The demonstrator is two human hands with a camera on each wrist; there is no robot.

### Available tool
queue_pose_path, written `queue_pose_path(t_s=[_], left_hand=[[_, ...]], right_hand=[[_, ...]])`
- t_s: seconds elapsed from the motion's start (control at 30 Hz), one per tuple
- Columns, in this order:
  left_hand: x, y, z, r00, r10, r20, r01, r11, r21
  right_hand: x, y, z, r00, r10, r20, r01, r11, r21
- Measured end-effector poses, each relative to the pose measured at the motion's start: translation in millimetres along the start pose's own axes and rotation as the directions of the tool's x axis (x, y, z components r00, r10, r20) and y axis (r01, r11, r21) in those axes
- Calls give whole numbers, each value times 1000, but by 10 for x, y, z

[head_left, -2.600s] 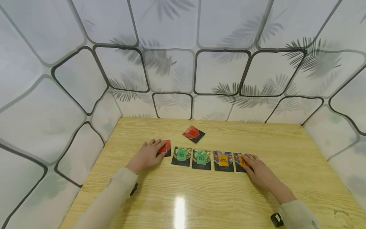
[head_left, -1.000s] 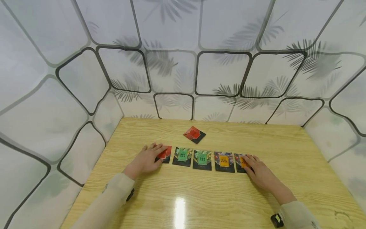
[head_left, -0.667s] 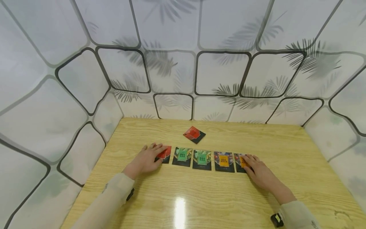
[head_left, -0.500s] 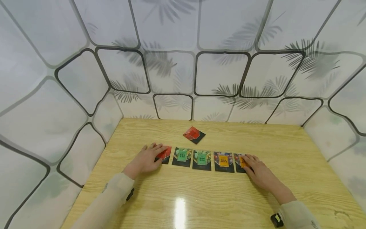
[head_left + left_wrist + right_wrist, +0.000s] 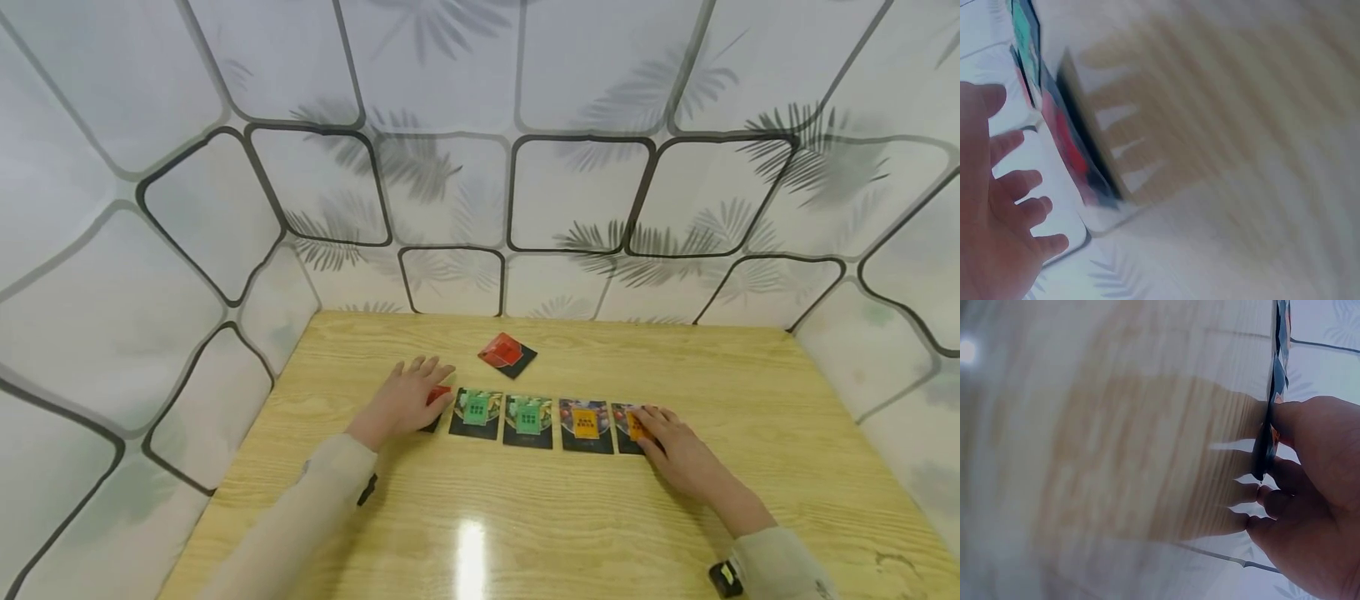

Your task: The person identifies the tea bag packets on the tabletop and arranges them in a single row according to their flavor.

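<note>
Flat packets lie in a row on the table. At the row's left end is a red-and-black packet (image 5: pixel 434 405), largely covered in the head view by my left hand (image 5: pixel 405 402). In the left wrist view that hand's fingers (image 5: pixel 1019 182) are spread and held apart from the packet. Two green-labelled packets, one (image 5: pixel 476 413) and another (image 5: pixel 528 421), come next to it. An orange-labelled packet (image 5: pixel 586 426) follows. My right hand (image 5: pixel 686 457) rests on the last orange-labelled packet (image 5: pixel 626 428), its thumb and index finger touching it in the right wrist view.
Another red-and-black packet (image 5: pixel 507 355) lies askew behind the row, nearer the back wall (image 5: pixel 555 287). The wood-grain table (image 5: pixel 570 525) extends in front of the row. Patterned walls enclose its back and sides.
My left hand first drew the left red packet towards me, level with the row. Since then it has lifted off, moving forward and right. The right hand stays put.
</note>
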State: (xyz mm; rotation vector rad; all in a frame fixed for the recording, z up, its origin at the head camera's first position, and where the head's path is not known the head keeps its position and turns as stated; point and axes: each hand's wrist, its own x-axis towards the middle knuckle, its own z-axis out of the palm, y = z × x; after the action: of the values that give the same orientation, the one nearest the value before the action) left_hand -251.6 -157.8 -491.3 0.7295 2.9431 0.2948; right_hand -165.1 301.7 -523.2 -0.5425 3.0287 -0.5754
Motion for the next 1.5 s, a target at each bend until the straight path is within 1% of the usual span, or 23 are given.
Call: queue_pose_path(t_s=[0.23,0.37,0.43,0.5,0.63,0.8,0.93,1.03,1.17,1.27,1.5], left_hand=[[335,188,-15,999,-28,24,27,999,24],[544,315,-11,998,-44,36,44,999,-2],[649,388,-4,997,-53,51,54,998,-22],[744,459,19,996,-63,67,64,998,-24],[872,591,48,994,-67,85,69,998,-12],[938,721,45,994,-59,91,58,998,17],[970,795,54,989,-75,125,68,996,56],[976,822,71,985,-86,151,75,994,76],[965,820,90,982,-87,169,71,993,97],[962,795,105,982,-81,172,65,993,94],[923,658,126,986,-74,149,73,997,15]], right_hand=[[10,-42,-6,1000,-1,-6,1,1000,7],[7,-48,-21,1000,-2,-12,2,1000,2],[5,-41,-30,1000,-2,-13,2,1000,-1],[-3,-35,-36,1000,1,-13,-1,1000,2],[-10,-32,-42,1000,0,-11,0,1000,8],[-13,-53,-54,1000,12,-4,-12,1000,13],[-8,-50,-53,1000,19,-1,-19,1000,10],[-4,-37,-43,1000,22,0,-22,1000,8],[4,-20,-26,1000,23,0,-23,1000,8],[6,-13,-21,1000,21,-1,-21,1000,8],[5,-15,-20,1000,21,1,-21,1000,6]])
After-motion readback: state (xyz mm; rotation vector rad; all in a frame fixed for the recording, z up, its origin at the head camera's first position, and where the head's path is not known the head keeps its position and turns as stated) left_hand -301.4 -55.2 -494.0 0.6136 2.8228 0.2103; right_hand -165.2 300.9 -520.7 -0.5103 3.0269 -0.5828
